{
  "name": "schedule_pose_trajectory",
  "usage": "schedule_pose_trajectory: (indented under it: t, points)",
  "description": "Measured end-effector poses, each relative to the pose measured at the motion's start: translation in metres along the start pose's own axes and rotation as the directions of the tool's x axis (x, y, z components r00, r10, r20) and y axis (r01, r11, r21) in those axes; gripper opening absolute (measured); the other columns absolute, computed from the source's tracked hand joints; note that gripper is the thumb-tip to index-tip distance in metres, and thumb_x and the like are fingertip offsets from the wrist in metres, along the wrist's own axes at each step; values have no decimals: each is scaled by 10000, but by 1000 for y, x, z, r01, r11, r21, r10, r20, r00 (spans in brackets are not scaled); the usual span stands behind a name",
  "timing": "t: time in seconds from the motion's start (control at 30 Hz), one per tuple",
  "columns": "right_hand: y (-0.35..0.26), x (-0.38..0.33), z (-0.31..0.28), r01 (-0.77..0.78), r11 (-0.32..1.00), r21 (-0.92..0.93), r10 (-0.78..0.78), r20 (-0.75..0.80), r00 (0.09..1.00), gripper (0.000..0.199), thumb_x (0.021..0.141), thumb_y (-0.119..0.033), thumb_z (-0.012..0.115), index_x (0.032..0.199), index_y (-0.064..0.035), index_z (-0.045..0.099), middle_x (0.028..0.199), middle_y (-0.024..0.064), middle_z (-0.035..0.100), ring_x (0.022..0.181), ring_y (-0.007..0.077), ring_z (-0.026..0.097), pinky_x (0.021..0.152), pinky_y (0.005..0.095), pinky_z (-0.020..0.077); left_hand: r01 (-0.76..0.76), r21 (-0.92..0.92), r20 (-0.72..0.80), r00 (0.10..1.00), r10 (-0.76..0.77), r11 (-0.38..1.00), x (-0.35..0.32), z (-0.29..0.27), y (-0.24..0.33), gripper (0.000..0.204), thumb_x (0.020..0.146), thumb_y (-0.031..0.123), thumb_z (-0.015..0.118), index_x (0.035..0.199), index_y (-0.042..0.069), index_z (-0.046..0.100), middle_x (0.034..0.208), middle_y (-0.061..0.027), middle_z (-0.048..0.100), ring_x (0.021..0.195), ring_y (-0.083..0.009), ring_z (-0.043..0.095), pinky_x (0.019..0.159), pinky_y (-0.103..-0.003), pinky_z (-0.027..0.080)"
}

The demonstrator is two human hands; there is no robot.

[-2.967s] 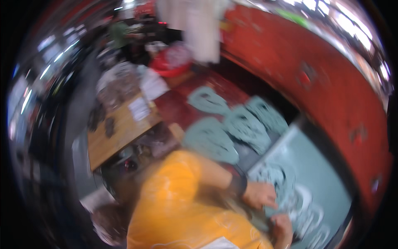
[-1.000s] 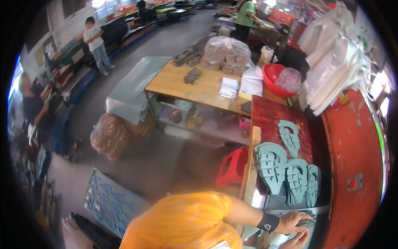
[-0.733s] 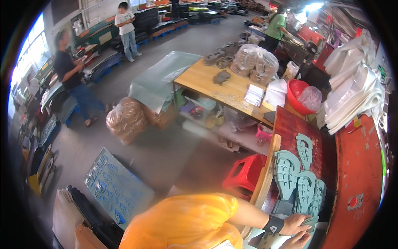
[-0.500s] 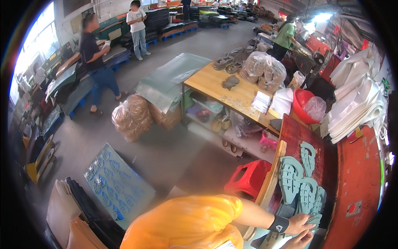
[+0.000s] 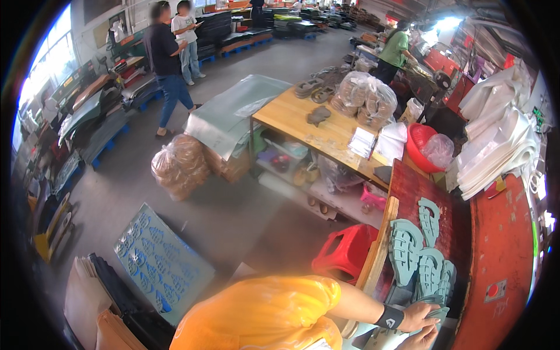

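Left hand (image 5: 421, 318) presses a grey-green sole cutout (image 5: 434, 312) beside the red machine panel (image 5: 496, 245)

Dark red bench (image 5: 417, 186): grey-green sole cut-outs (image 5: 421, 256) lying flat in cluster, overlapping.

Right hand (image 5: 421, 338) cut off by lower edge, fingers out of view. Left hand (image 5: 419, 317) resting on teal sole cutout (image 5: 436, 313), grip unclear. Lower cutouts partly hidden beneath both hands.
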State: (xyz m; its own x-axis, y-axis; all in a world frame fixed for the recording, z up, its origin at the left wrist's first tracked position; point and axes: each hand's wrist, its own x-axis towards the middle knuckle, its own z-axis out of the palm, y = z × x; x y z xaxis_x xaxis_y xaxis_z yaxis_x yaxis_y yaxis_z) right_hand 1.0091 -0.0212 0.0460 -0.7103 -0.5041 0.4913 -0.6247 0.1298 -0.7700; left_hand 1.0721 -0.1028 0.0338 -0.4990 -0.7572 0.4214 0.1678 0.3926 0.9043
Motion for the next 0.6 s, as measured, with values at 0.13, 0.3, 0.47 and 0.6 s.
schedule_pose_trajectory:
  t: [0.13,0.3,0.47,0.6]
  points:
    - [3,1,-1,0,998,-64,-1,-5,1000,381,934,-324,545,994,41,636,981,180,662,854,243,627,750,346,502,-34,-76,-78,997,28,996,2,8,-8,499,899,348,554,1155,-79,529,849,-229,634,839,-381,604,736,-409,473]
    - [21,8,-3,-56,997,55,58,-48,997,394,943,-336,514,1000,34,638,1008,191,655,875,266,628,768,353,499,126,-273,131,987,-93,954,14,5,-4,431,928,339,550,1103,-54,540,947,-184,635,875,-269,603,783,-354,465]
    - [46,18,-7,-151,779,608,209,-24,978,236,990,-200,445,966,18,530,951,68,548,922,151,505,852,276,405,434,-527,231,900,-368,731,41,9,-6,358,956,376,508,1006,33,598,904,-27,635,809,-99,560,722,-295,472]
    - [40,-8,-26,61,964,260,-103,150,983,203,947,-123,415,804,0,491,867,61,515,796,154,449,718,299,357,443,-591,242,895,-375,674,77,8,-15,337,947,383,505,893,64,597,811,-6,621,760,-82,565,641,-284,448]
